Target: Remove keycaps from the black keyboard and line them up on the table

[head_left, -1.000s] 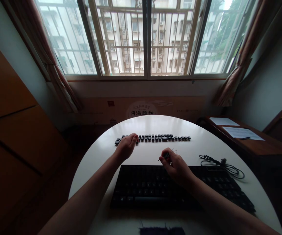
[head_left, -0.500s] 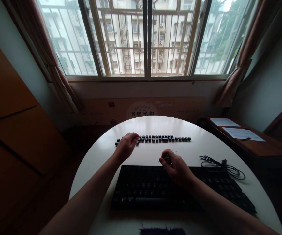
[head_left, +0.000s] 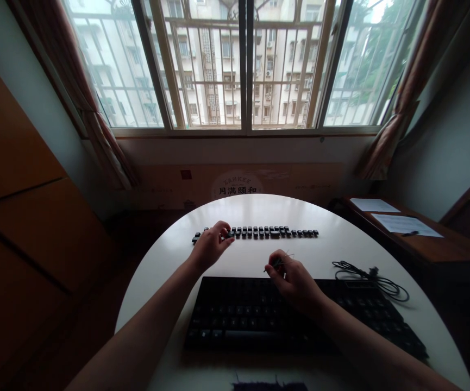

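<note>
A black keyboard lies on the round white table in front of me. Beyond it, several loose black keycaps sit in a row. My left hand rests at the left part of that row, its fingers curled and pinched on a keycap there. Just above the keyboard's far edge, my right hand is closed round a thin wire keycap puller, whose loops stick out past the fingers.
A coiled black cable lies right of the keyboard. A dark cloth shows at the table's near edge. On the right a wooden side desk carries papers. A barred window and curtains stand behind.
My left hand has closed down onto the left part of the keycap row, fingertips now pinching a cap. The right hand has barely moved. The view has tilted slightly.
</note>
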The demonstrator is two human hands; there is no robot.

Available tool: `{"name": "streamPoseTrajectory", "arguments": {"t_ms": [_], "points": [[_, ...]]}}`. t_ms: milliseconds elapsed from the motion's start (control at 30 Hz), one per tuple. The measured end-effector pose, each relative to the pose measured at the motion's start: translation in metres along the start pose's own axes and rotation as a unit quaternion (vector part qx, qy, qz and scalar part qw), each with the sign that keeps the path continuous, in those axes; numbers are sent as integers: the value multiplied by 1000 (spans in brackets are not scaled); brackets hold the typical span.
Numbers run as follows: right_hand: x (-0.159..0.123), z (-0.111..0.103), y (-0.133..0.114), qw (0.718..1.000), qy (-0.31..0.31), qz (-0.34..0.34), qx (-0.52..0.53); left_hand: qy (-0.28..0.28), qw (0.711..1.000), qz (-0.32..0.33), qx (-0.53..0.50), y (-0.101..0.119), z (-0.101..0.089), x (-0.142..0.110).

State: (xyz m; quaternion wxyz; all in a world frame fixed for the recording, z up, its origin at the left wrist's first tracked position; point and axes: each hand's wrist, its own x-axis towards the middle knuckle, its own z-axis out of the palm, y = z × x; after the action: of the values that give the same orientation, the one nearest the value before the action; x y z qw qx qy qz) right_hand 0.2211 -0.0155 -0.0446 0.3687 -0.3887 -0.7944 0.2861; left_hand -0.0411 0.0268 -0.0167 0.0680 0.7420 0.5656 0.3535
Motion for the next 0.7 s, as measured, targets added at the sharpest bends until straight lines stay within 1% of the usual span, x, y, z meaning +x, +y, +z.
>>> {"name": "streamPoseTrajectory", "arguments": {"t_ms": [133, 500, 600, 700], "points": [[0, 0, 2, 1000, -2, 3, -5, 17, 1000, 2, 18, 0, -1, 0], [2, 0, -1, 1000, 2, -4, 8, 40, 997, 55, 37, -7, 3, 1], [3, 0, -1, 1000, 5, -5, 7, 43, 997, 63, 23, -1, -5, 5], [3, 1, 0, 1000, 6, -3, 14, 49, 996, 78, 11, 6, -18, 20]]}}
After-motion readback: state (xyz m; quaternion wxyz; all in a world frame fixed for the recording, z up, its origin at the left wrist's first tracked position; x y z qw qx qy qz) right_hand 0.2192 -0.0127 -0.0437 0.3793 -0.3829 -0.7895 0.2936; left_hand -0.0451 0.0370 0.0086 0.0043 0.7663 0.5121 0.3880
